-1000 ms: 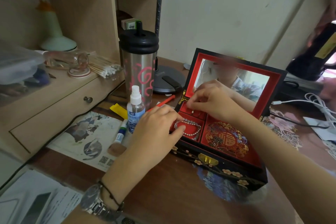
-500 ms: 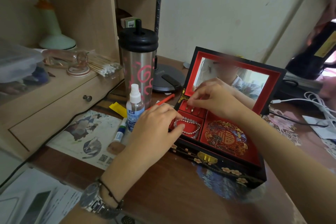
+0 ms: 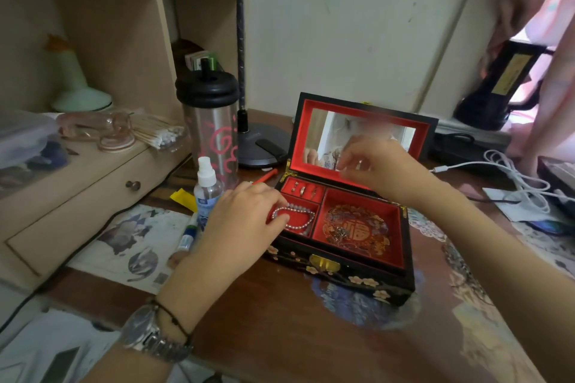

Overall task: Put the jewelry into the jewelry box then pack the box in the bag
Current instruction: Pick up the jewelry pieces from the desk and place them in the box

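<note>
A black lacquered jewelry box (image 3: 342,274) with a red lining stands open on the wooden desk, its mirrored lid (image 3: 427,134) upright. A pearl bracelet (image 3: 300,222) lies in the front left compartment. Small rings (image 3: 306,191) sit in the back left compartment. The large right compartment shows a gold pattern. My left hand (image 3: 239,227) lies on the box's left edge, thumb and fingertips pinching the bracelet's left end. My right hand (image 3: 379,165) hovers above the back of the box, before the mirror, fingers loosely curled, nothing visible in them.
Left of the box are a steel tumbler (image 3: 211,134), a spray bottle (image 3: 207,193), a red pen (image 3: 264,177) and a lamp base (image 3: 261,146). White cables (image 3: 513,177) lie to the right. A black bag-like object (image 3: 497,84) stands at the back right.
My right hand has lifted out of the back left compartment, uncovering the rings there. My left hand stays on the bracelet. The view has tilted upward.
</note>
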The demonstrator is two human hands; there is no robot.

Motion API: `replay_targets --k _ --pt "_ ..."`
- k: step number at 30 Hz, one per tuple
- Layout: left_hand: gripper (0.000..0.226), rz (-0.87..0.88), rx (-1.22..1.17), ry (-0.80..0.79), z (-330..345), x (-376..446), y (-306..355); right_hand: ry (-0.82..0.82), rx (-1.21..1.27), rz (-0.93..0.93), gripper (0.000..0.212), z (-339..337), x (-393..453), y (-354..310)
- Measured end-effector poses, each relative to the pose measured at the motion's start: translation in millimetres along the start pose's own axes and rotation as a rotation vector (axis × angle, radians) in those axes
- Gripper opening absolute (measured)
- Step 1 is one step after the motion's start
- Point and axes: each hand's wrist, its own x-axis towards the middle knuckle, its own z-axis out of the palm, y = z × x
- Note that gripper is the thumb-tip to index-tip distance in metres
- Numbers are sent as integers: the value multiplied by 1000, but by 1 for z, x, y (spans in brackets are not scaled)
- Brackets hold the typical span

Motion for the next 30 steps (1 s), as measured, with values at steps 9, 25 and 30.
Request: replay_targets --k 9,25,30 --pt "27 98 72 8 -2 14 50 110 -104 123 11 -59 -69 31" --pt "28 398 -6 -291 73 51 214 46 -10 405 11 -69 -196 108" --pt "31 407 96 -509 98 57 234 -6 -8 456 9 -55 -215 129"
